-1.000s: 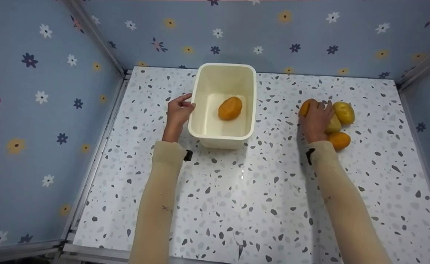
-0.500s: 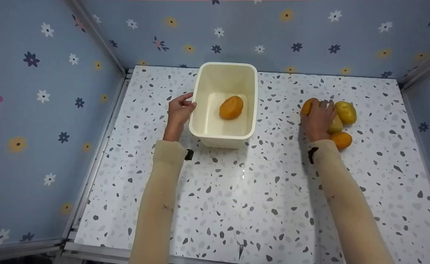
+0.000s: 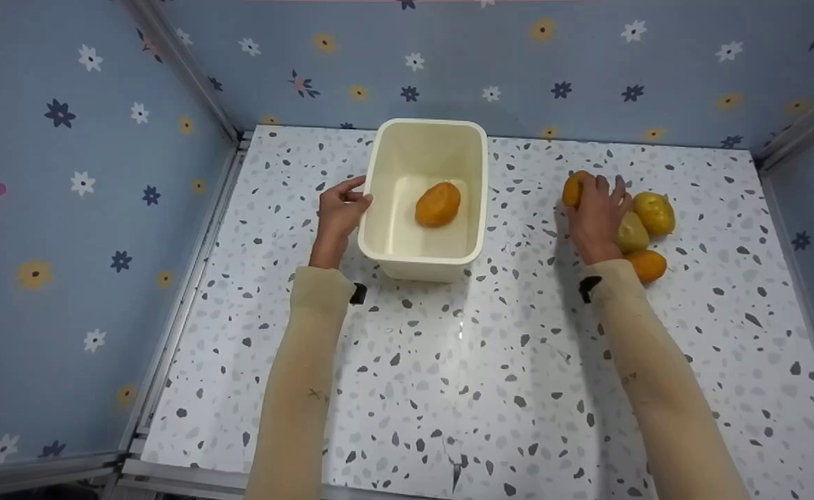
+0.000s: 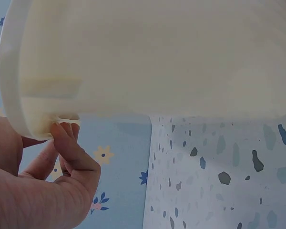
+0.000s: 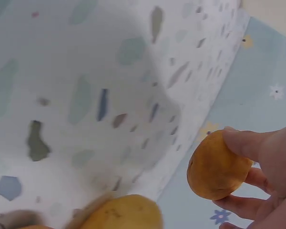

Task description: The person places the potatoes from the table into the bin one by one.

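Note:
My left hand [image 3: 338, 217] pinches the left rim of a cream plastic bin [image 3: 423, 261]; the left wrist view shows its fingers [image 4: 71, 150] curled under the rim. One orange, potato-like piece [image 3: 437, 204] lies inside on the bottom. My right hand [image 3: 597, 217] grips another orange-yellow oval, potato-like piece [image 5: 214, 167] between thumb and fingers, raised off the table in the right wrist view. Beside that hand lie two yellow potato-like pieces, a duller one [image 3: 633, 234] and a shinier one [image 3: 655, 214], and an orange one [image 3: 647, 266], partly behind the wrist.
The speckled white table [image 3: 490, 389] is bounded by a blue flowered back wall [image 3: 449, 62] and side panels [image 3: 101, 229] with metal rails. The bin stands near the back edge, left of the loose pieces.
My right hand has lifted the orange-yellow piece away from the others, shifting it slightly left and toward the back. The left hand and bin have not visibly moved.

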Demonstrator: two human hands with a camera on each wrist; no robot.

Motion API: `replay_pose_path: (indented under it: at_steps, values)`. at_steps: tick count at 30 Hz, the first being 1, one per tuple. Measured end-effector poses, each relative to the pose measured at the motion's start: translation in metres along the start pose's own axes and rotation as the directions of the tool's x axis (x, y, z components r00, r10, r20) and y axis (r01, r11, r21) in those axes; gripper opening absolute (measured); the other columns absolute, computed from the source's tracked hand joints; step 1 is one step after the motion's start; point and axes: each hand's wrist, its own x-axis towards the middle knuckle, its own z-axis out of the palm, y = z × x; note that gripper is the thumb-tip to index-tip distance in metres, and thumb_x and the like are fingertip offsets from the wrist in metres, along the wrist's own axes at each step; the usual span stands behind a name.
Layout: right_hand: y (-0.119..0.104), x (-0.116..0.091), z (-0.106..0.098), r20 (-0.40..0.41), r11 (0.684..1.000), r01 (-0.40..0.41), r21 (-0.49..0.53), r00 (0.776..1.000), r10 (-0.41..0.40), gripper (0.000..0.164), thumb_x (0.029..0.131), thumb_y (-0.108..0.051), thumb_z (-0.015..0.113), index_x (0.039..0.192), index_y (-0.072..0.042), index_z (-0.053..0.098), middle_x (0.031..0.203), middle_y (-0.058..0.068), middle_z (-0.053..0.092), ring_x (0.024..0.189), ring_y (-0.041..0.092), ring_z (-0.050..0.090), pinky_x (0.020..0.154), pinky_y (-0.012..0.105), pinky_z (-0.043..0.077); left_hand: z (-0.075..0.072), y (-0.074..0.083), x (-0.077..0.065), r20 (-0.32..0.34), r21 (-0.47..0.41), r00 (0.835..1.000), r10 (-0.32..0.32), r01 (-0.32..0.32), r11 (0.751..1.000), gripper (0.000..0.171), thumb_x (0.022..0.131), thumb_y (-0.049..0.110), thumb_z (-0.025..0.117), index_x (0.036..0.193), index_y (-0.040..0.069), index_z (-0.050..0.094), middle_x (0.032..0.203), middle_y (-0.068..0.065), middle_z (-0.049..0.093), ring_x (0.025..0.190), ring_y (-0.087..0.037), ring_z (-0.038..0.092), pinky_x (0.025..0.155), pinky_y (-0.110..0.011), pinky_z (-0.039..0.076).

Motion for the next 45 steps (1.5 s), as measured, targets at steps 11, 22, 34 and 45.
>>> replay_pose_path:
  at_steps: [11,22,34,45]
  values:
    - [-0.035,0.000,-0.015,-0.062,0.996,0.087,0.033,0.995,-0.085,0.052,0.102,-0.012,0.071,0.148,0.000,0.048,0.156,0.025,0.045,0.156,0.048,0.018,0.125,0.065,0.014,-0.001,0.001,-0.001,0.006,-0.012,1.000,-0.011,0.011,1.000,0.043,0.099,0.003,0.068,0.142,0.005,0.067,0.103,-0.007,0.064,0.087,-0.015,0.061,0.073,-0.025,0.053]
    - [-0.067,-0.001,-0.020,-0.123,0.983,0.177,0.046,0.978,-0.171,0.051,0.100,-0.012,0.075,0.144,-0.003,0.050,0.156,0.022,0.046,0.155,0.045,0.023,0.125,0.061,0.017,-0.001,0.001,-0.001,0.007,-0.006,1.000,-0.020,0.020,1.000,0.043,0.099,0.003,0.068,0.142,0.006,0.067,0.102,-0.006,0.063,0.086,-0.015,0.061,0.072,-0.024,0.051]
    - [-0.106,-0.008,-0.027,-0.129,0.965,0.260,0.045,0.959,-0.252,0.053,0.099,-0.013,0.076,0.147,-0.004,0.053,0.159,0.020,0.045,0.153,0.043,0.027,0.124,0.061,0.018,0.000,0.000,0.000,0.009,-0.009,1.000,-0.020,0.020,1.000,0.043,0.099,0.004,0.068,0.143,0.006,0.066,0.105,-0.009,0.064,0.088,-0.016,0.062,0.075,-0.026,0.053]
    - [-0.136,-0.013,-0.031,-0.128,0.942,0.334,0.022,0.936,-0.329,0.054,0.101,-0.015,0.075,0.149,-0.008,0.052,0.158,0.018,0.046,0.154,0.041,0.026,0.125,0.060,0.019,-0.002,-0.001,0.001,0.015,-0.010,0.999,-0.031,0.031,0.999,0.044,0.099,0.004,0.068,0.143,0.008,0.066,0.104,-0.006,0.064,0.089,-0.015,0.060,0.075,-0.025,0.052]
